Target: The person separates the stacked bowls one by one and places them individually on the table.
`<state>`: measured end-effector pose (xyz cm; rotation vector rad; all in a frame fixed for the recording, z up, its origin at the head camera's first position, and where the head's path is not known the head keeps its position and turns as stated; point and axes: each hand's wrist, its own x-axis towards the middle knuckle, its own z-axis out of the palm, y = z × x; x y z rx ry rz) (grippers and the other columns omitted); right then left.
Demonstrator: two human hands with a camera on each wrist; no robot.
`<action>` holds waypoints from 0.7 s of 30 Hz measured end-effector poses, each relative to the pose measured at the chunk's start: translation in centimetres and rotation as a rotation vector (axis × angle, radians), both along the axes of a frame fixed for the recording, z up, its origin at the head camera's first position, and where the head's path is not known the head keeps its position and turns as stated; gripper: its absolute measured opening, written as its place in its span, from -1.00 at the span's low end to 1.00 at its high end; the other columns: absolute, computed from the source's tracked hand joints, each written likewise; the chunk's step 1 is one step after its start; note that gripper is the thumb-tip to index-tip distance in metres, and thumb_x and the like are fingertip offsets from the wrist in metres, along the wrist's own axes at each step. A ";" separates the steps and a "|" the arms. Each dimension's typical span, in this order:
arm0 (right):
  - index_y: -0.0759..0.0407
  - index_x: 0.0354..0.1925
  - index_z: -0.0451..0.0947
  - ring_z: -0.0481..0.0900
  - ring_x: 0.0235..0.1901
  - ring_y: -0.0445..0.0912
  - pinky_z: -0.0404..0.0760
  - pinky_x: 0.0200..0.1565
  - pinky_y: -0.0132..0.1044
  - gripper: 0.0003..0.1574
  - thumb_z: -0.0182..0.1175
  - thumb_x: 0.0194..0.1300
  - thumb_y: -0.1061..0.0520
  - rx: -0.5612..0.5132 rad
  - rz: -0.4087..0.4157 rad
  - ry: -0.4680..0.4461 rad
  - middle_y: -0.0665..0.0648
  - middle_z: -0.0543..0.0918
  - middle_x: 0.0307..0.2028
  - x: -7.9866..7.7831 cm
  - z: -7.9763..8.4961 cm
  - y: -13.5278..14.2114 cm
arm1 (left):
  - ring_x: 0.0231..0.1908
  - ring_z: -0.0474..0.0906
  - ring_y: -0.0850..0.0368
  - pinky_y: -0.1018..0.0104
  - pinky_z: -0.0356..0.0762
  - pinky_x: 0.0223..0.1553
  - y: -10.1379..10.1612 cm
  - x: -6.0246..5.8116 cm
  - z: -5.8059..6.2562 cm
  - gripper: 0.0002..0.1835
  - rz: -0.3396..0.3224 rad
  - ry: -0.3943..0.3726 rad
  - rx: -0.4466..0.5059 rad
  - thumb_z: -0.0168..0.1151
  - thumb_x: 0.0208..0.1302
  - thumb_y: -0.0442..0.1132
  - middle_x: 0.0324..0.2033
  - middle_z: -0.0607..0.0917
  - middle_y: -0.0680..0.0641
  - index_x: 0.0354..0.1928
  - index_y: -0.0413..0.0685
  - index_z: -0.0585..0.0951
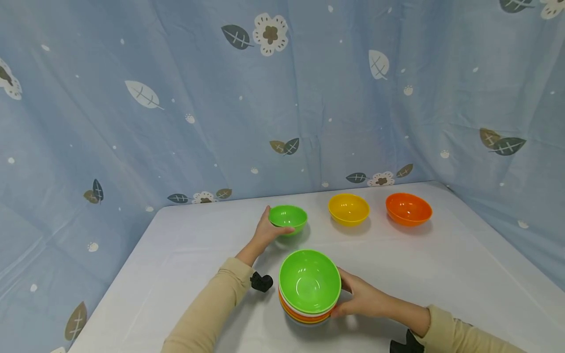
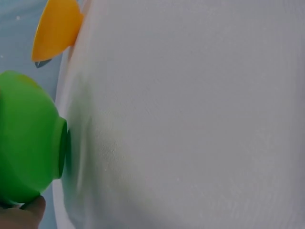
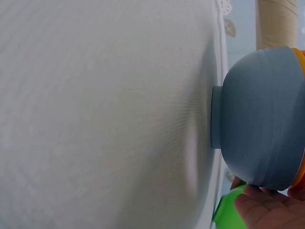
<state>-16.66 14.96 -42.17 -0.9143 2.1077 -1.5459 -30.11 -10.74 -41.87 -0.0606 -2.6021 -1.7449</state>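
Observation:
My left hand (image 1: 266,230) grips a small green bowl (image 1: 289,215) at its left side, thumb along the near side. In the left wrist view, that green bowl (image 2: 28,138) shows its foot close to the tabletop; whether they touch I cannot tell. Nearer to me stands a stack of nested bowls, topped by a larger green bowl (image 1: 310,282), with white, orange and yellow rims under it. A grey-blue bowl (image 3: 262,119) forms the bottom of the stack in the right wrist view. My right hand (image 1: 362,297) holds the stack from its right side.
Toward the back of the white table (image 1: 198,235) sit a yellow bowl (image 1: 348,210) and, to its right, an orange bowl (image 1: 408,209). Behind the table hangs a blue patterned curtain (image 1: 198,122). Black straps (image 1: 262,282) show at both wrists.

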 end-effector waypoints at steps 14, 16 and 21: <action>0.24 0.39 -0.04 0.21 0.17 -0.47 0.30 0.16 -0.40 0.17 0.41 -0.05 0.14 -0.005 -0.001 0.009 0.23 0.16 0.34 0.0 0.0 0.0 | 0.29 0.09 -0.25 -0.08 0.07 0.27 -0.4 -0.7 -0.1 0.28 -0.005 0.035 -0.113 0.54 -0.23 -0.12 0.30 0.14 -0.36 0.38 -0.36 -0.17; 0.23 0.39 -0.04 0.21 0.17 -0.47 0.30 0.16 -0.39 0.17 0.41 -0.05 0.14 0.000 -0.005 0.008 0.22 0.17 0.34 0.0 0.1 0.0 | 0.28 0.09 -0.26 -0.08 0.08 0.26 -0.7 -0.8 -0.2 0.28 -0.001 0.040 -0.129 0.54 -0.24 -0.12 0.30 0.14 -0.37 0.37 -0.37 -0.16; 0.22 0.39 -0.05 0.21 0.17 -0.48 0.30 0.16 -0.38 0.18 0.41 -0.06 0.13 0.010 -0.012 0.004 0.22 0.15 0.35 0.1 0.1 -0.1 | 0.27 0.13 -0.26 -0.08 0.10 0.25 -1.2 -1.0 -0.5 0.25 -0.007 0.056 -0.137 0.53 -0.24 -0.17 0.28 0.19 -0.36 0.37 -0.39 -0.14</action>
